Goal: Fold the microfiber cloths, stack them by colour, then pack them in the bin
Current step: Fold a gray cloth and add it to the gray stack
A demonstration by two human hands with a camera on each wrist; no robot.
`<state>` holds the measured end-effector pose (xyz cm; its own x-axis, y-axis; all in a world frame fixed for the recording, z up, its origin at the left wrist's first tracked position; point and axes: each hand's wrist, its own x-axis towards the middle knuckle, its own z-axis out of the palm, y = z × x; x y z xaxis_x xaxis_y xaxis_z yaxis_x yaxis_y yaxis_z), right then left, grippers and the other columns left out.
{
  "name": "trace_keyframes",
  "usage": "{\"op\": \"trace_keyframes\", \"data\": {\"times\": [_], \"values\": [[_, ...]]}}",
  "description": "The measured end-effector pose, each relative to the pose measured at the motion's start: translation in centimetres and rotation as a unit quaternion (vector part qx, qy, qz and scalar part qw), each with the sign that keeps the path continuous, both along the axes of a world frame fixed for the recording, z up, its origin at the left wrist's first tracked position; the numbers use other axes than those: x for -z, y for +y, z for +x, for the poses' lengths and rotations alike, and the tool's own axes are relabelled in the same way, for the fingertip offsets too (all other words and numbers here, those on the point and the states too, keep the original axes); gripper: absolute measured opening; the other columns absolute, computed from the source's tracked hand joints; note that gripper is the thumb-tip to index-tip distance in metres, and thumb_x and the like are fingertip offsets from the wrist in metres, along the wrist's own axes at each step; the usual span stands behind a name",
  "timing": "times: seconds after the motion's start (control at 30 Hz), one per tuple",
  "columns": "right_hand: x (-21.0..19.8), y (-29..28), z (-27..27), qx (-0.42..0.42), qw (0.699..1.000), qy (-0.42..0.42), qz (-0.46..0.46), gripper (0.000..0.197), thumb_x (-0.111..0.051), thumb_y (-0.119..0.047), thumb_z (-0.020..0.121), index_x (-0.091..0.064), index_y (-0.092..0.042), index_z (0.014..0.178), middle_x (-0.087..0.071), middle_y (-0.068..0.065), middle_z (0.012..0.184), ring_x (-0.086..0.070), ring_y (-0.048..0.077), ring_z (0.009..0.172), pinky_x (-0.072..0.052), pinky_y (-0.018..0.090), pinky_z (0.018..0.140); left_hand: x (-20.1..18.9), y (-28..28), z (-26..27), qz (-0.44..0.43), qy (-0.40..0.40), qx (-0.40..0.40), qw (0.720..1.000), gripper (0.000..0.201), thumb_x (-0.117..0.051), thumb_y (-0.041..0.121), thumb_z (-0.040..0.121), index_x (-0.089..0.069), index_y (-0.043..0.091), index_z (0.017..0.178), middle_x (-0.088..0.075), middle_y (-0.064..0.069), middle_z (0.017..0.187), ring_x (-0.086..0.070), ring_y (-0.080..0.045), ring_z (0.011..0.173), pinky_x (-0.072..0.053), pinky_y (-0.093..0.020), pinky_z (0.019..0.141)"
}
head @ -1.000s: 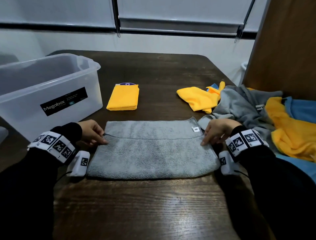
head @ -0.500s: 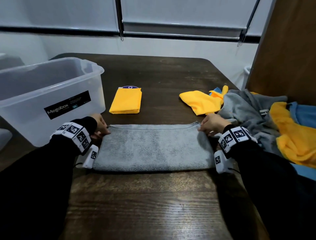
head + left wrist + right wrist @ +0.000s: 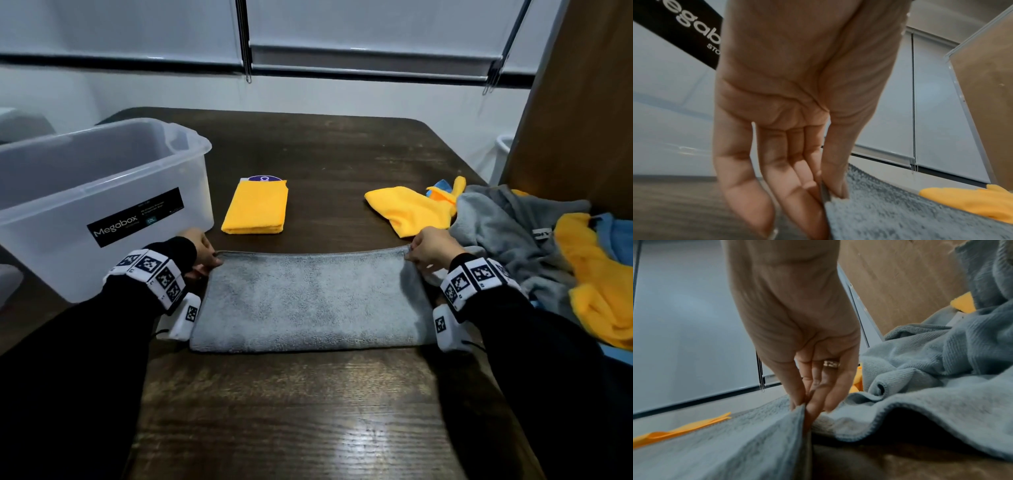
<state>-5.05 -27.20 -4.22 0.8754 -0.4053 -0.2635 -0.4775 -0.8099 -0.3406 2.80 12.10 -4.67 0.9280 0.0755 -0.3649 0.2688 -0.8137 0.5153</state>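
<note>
Between both hands, the grey cloth (image 3: 310, 301) lies flat, far corners pinched.

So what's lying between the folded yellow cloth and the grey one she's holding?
Nothing: in the head view only bare dark table separates the folded yellow cloth from the grey cloth.

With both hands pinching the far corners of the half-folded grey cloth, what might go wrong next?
1. The right hand works against the loose pile of grey, yellow and blue cloths; it might snag one.
2. The half-folded grey microfiber cloth, pinched only at its corners with the left hand, bows along its far edge, so the next fold may misalign.
</note>
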Motion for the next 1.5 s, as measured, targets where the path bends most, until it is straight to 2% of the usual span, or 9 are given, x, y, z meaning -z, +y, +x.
{"op": "trace_keyframes", "data": {"times": [0.17, 0.43, 0.6, 0.77, 1.0, 1.1, 1.23, 1.37, 1.5], "values": [[1.0, 0.1, 0.3, -0.009, 0.998, 0.025, -0.061, 0.023, -0.073, -0.035, 0.078, -0.071, -0.015, 0.088, -0.068, 0.010, 0.097, -0.064, 0.032, 0.091, -0.055, 0.041, 0.083, -0.3, -0.5, -0.1, 0.046, 0.023, 0.019, 0.999, 0.030, -0.072, 0.004, 0.080, -0.046, 0.005, 0.064, -0.049, -0.007, 0.037, -0.043, -0.014, 0.022, -0.035, -0.017, 0.029], [0.7, 0.3, 1.2, -0.077, 0.996, 0.010, -0.043, 0.024, -0.068, -0.027, 0.085, -0.057, -0.034, 0.104, -0.059, 0.002, 0.111, -0.058, 0.024, 0.092, -0.052, 0.038, 0.085, 0.5, -1.2, 0.8, 0.016, -0.010, 0.103, 0.994, 0.014, -0.072, 0.017, 0.082, -0.062, 0.009, 0.090, -0.060, -0.008, 0.078, -0.049, -0.015, 0.058, -0.036, -0.020, 0.047], [1.4, 0.3, 1.6, -0.110, 0.993, 0.040, 0.005, 0.034, -0.072, -0.022, 0.086, -0.060, -0.015, 0.118, -0.054, 0.002, 0.106, -0.054, 0.020, 0.102, -0.041, 0.025, 0.080, 1.0, -1.3, 1.0, 0.022, 0.027, 0.120, 0.992, 0.020, -0.069, 0.019, 0.085, -0.057, 0.012, 0.099, -0.054, -0.008, 0.099, -0.051, -0.022, 0.084, -0.042, -0.023, 0.055], [1.0, -0.2, 1.8, -0.073, 0.996, 0.046, 0.021, 0.032, -0.067, -0.032, 0.089, -0.049, -0.017, 0.067, -0.049, -0.001, 0.072, -0.045, 0.011, 0.063, -0.033, 0.023, 0.052, 1.0, -0.6, 1.8, -0.071, -0.020, 0.101, 0.992, 0.011, -0.067, 0.006, 0.084, -0.062, 0.009, 0.075, -0.059, -0.010, 0.074, -0.047, -0.017, 0.057, -0.041, -0.021, 0.046], [1.5, -0.6, 1.8, -0.045, 0.998, 0.006, 0.036, 0.035, -0.065, -0.029, 0.091, -0.049, -0.010, 0.066, -0.048, 0.006, 0.068, -0.049, 0.021, 0.069, -0.036, 0.027, 0.057, 1.6, -0.1, 2.3, -0.077, -0.069, 0.043, 0.994, 0.019, -0.062, 0.011, 0.090, -0.061, 0.009, 0.071, -0.057, -0.013, 0.069, -0.048, -0.020, 0.054, -0.041, -0.020, 0.035], [1.2, 0.0, 1.6, -0.036, 0.999, -0.022, -0.031, 0.029, -0.054, -0.030, 0.096, -0.066, -0.005, 0.088, -0.062, 0.013, 0.089, -0.060, 0.030, 0.089, -0.047, 0.032, 0.073, 1.1, -0.9, 2.4, 0.017, -0.153, 0.021, 0.988, 0.020, -0.055, 0.020, 0.094, -0.064, 0.001, 0.096, -0.064, -0.022, 0.100, -0.061, -0.036, 0.085, -0.055, -0.036, 0.067], [-0.4, 1.9, 1.1, -0.041, 0.987, -0.091, -0.126, 0.022, -0.049, -0.024, 0.094, -0.061, -0.012, 0.108, -0.058, 0.011, 0.114, -0.057, 0.033, 0.106, -0.046, 0.039, 0.080, 0.5, -3.1, 1.3, 0.173, -0.165, 0.110, 0.965, 0.034, -0.041, 0.027, 0.100, -0.048, 0.000, 0.120, -0.054, -0.024, 0.121, -0.052, -0.039, 0.111, -0.043, -0.043, 0.093], [-0.8, 4.9, 0.2, -0.133, 0.989, 0.051, 0.044, 0.015, -0.050, -0.023, 0.098, -0.060, -0.012, 0.096, -0.065, 0.005, 0.084, -0.060, 0.015, 0.067, -0.047, 0.025, 0.056, 0.1, -5.7, -0.9, 0.140, -0.043, 0.337, 0.930, 0.047, -0.039, 0.031, 0.100, -0.034, 0.013, 0.143, -0.038, -0.011, 0.147, -0.038, -0.025, 0.133, -0.030, -0.033, 0.110], [0.0, 3.7, -1.2, -0.089, 0.989, 0.109, -0.034, 0.028, -0.058, -0.025, 0.094, -0.060, -0.008, 0.072, -0.061, 0.004, 0.066, -0.057, 0.015, 0.055, -0.040, 0.020, 0.044, -0.5, -5.9, -3.2, 0.206, 0.051, 0.362, 0.908, 0.054, -0.036, 0.044, 0.099, -0.028, 0.021, 0.147, -0.030, -0.005, 0.153, -0.032, -0.021, 0.138, -0.025, -0.026, 0.108]]}}
